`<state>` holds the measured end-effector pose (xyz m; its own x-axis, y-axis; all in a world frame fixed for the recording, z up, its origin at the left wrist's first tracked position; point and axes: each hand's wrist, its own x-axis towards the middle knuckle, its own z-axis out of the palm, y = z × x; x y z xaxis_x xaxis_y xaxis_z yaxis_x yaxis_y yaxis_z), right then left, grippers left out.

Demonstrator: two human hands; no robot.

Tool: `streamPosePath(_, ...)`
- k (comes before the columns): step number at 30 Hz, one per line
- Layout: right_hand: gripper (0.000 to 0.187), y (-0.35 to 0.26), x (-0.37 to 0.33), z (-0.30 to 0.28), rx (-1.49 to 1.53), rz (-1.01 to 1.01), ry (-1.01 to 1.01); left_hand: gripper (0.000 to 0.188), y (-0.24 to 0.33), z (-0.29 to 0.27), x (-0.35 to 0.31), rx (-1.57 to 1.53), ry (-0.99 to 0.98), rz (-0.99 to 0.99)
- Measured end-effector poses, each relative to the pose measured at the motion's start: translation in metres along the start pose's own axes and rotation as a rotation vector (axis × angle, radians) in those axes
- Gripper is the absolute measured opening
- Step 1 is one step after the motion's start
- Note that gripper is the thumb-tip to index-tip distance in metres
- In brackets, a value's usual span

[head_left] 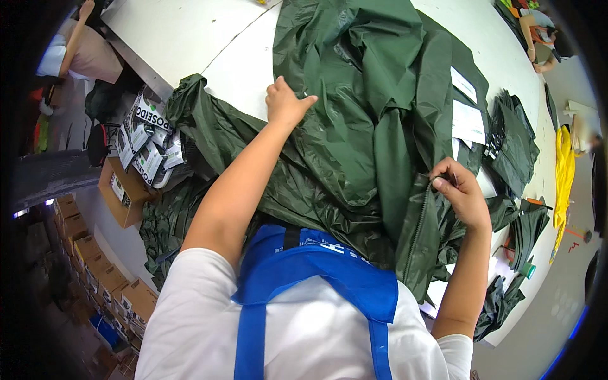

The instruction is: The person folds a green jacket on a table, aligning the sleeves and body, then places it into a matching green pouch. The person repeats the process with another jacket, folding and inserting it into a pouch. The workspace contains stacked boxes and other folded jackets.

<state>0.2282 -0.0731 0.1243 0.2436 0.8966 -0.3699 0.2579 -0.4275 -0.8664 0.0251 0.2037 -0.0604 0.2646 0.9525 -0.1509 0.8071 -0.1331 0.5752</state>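
Note:
A dark green waterproof jacket (348, 152) is spread in folds over the table and hangs off its near edge toward my blue apron. My right hand (459, 190) pinches the jacket's front edge at the top of a zipper (423, 215), which runs down toward me. Over the left part of the garment, my left hand (289, 104) is open, its thumb apart from the fingers. Whether it touches the fabric I cannot tell. White paper sheets (467, 120) lie on the green fabric to the right.
More dark green folded garments (513, 142) lie on the right of the white table (234, 44). Packaged items (149, 142) and a cardboard box (120, 190) stand at the left. A yellow garment (562, 183) hangs far right. Other people (85, 50) are at both far corners.

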Motion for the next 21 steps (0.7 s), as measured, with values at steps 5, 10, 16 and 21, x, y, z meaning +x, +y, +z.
streamPosePath(5,0.004,-0.017,0.008,-0.016,-0.071,0.092,0.029,0.076,0.017,-0.021,0.028,0.117,-0.309,-0.054)
streamPosePath(10,0.004,-0.017,-0.007,-0.045,-0.102,0.096,0.223,0.054,-0.001,-0.038,0.015,0.053,-0.034,0.615)
streamPosePath(16,0.011,0.003,-0.02,-0.086,0.066,0.074,0.432,0.037,0.024,-0.019,-0.071,0.414,-0.752,1.053)
streamPosePath(21,0.014,0.012,-0.065,-0.155,0.084,0.098,0.564,0.021,0.017,-0.06,-0.052,0.379,-0.777,1.161)
